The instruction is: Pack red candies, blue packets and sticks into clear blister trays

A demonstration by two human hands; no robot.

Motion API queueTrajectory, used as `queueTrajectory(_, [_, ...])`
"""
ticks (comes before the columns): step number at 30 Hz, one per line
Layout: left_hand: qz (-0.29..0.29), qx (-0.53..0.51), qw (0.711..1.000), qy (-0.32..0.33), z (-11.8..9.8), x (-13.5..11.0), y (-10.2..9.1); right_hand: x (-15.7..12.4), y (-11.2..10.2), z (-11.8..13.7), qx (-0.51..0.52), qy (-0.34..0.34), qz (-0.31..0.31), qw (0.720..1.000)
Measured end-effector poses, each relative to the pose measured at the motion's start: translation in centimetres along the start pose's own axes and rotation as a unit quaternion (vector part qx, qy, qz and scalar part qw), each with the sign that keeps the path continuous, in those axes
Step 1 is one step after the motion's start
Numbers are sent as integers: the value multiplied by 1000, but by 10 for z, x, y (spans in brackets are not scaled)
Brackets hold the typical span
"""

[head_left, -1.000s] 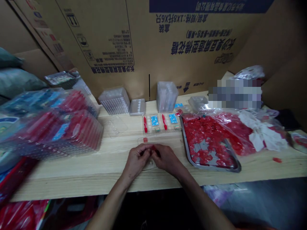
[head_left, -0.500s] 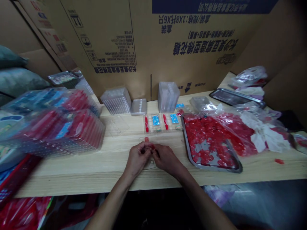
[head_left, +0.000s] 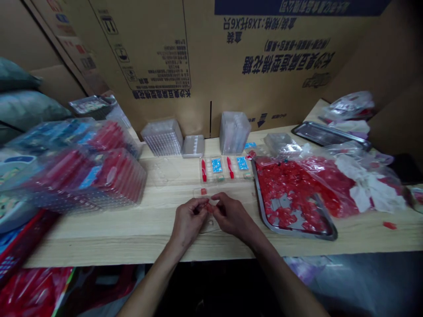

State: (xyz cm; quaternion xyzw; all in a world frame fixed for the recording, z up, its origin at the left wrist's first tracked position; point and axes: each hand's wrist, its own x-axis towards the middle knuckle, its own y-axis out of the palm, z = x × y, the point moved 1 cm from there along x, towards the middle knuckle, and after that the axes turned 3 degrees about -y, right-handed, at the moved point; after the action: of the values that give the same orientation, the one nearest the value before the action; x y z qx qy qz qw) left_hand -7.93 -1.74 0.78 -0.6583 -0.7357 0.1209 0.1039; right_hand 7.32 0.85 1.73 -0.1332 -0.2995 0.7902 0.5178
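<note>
Along the pale wooden counter [head_left: 99, 237], the left hand [head_left: 187, 221] and right hand [head_left: 232, 215] work close together, fingertips pinching a small red piece [head_left: 210, 208] — held low and steady, just above a clear plastic tray [head_left: 209, 226].

Left hand [head_left: 188, 220] and right hand [head_left: 233, 215] over a plastic blister tray [head_left: 209, 226], stacked trays [head_left: 112, 176] left, metal tray [head_left: 291, 232] right, cartons [head_left: 205, 88] behind.

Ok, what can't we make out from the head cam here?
Red piece: fingers of the left hand and right hand hide its shape and which hand holds it.
Clear plastic tray: partly covered by the hands.
Blue cards: too small to read.
Stacked plastic packs: cut off by the left edge.
</note>
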Motion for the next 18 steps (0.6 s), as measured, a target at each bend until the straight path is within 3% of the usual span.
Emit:
queueTrajectory(7, [5, 25, 999, 47, -8, -13, 6, -3, 15, -7, -82, 30, -41, 995])
queueTrajectory(10, [36, -84, 995, -31, -6, -14, 4, -6, 17, -10, -46, -13, -52, 998])
queueTrajectory(14, [57, -263, 949, -167, 1, -9, -2, -10, 17, -9, 10, -56, -38, 998])
queueTrajectory(16, [43, -278, 944, -171, 4, -3, -7, -10, 18, -11, 41, -74, -25, 996])
queueTrajectory(18, [6, -233, 963, -138, 9, 6, -13, -9, 20, -15, 56, -78, -23, 995])
